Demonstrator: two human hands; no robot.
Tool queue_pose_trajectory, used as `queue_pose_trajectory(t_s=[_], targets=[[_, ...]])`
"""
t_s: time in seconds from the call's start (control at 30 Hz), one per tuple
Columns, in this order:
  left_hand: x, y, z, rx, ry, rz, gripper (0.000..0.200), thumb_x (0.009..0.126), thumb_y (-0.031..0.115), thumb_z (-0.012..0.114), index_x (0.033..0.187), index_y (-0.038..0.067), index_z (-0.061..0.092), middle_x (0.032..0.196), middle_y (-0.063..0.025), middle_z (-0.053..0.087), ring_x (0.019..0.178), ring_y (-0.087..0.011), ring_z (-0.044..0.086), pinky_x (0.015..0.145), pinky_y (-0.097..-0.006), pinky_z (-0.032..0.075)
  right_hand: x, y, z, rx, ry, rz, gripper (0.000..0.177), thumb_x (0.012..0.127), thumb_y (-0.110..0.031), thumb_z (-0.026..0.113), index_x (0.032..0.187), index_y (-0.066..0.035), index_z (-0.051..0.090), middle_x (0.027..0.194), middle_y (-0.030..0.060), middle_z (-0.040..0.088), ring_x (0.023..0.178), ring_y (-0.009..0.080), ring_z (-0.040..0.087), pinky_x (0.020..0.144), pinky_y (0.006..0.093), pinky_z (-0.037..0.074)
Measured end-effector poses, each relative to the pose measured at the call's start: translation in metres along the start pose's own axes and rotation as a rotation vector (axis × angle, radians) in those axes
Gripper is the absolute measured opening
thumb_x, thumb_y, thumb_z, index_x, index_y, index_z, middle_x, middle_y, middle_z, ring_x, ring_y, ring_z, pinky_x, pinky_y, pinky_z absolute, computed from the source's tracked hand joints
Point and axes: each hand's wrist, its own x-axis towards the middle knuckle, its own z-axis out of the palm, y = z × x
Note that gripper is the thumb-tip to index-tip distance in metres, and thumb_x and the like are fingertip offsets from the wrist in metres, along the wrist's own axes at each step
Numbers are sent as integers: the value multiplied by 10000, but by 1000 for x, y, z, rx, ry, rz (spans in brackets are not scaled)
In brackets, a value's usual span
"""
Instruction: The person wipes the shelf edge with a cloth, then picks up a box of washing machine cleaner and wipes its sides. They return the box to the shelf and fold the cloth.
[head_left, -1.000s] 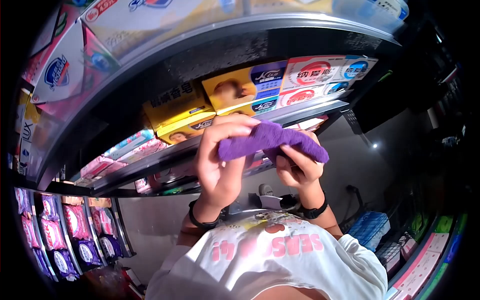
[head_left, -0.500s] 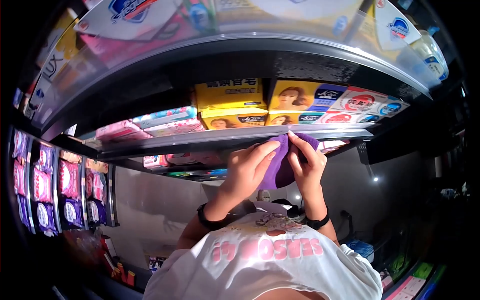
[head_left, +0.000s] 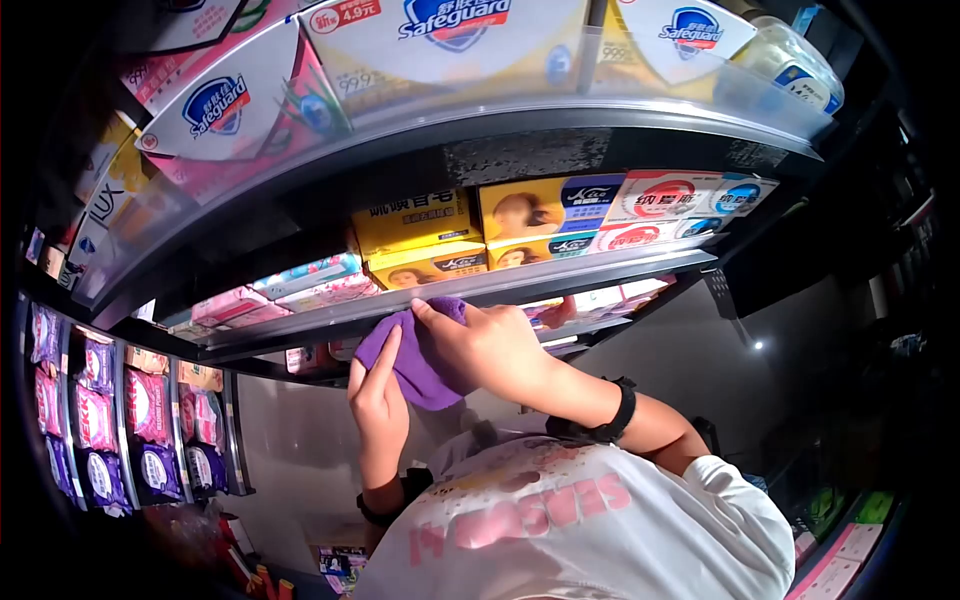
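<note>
A purple cloth is bunched between my two hands, just below the clear front strip of the middle shelf. My left hand holds the cloth's left part, its index finger stretched up over it. My right hand grips the upper right part, with its fingertips near the shelf edge. Behind the strip, right above the hands, stand yellow soap boxes and pink and blue packs.
Large Safeguard boxes fill the upper shelf, with a clear bottle at its right end. Red and white boxes stand at the middle shelf's right. Purple and pink packs hang on a rack at the left. Lower packs show below.
Both hands and the purple cloth have moved left along the shelf edge. The cloth is spread wider, and the view has shifted, showing more of the upper boxes.
</note>
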Motion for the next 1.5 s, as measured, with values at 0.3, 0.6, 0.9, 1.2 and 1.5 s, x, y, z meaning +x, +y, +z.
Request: queue_pose_trajectory(t_s=[0.3,0.6,0.9,1.2,1.5], targets=[[21,10,25,19,-211,228,448,754,-128,490,1141,68,601,961,-223,554,852,-372,587,708,-382,476,-47,27,-35,67,49,135,521,761,-82,612,1265,-135,492,830,142,592,617,302,599,550,367,500],[21,19,50,-61,-209,158,458,761,-126,493,1150,90,602,870,-191,605,757,-348,610,663,-383,486,-63,47,-37,113,241,82,509,652,19,577,1149,-90,590,907,133,595,686,275,590,604,343,503],[22,18,54,-164,-162,94,440,764,-82,521,1163,90,589,736,-200,584,660,-332,603,595,-389,471,-49,34,-23,91,272,184,421,693,52,633,1101,-49,611,964,173,623,738,314,630,646,333,509],[14,7,38,-109,-8,34,408,792,-50,538,1169,100,580,818,-198,612,715,-315,621,616,-361,492,-28,14,-21,19,102,178,335,755,7,624,1086,-46,630,906,189,639,752,318,646,651,332,510],[1,-22,-18,103,278,-155,366,817,9,533,1155,135,593,915,-185,625,818,-324,628,682,-372,505,8,-41,39,113,-70,22,570,756,-84,629,1289,-16,437,1134,264,539,659,346,625,551,373,519]])
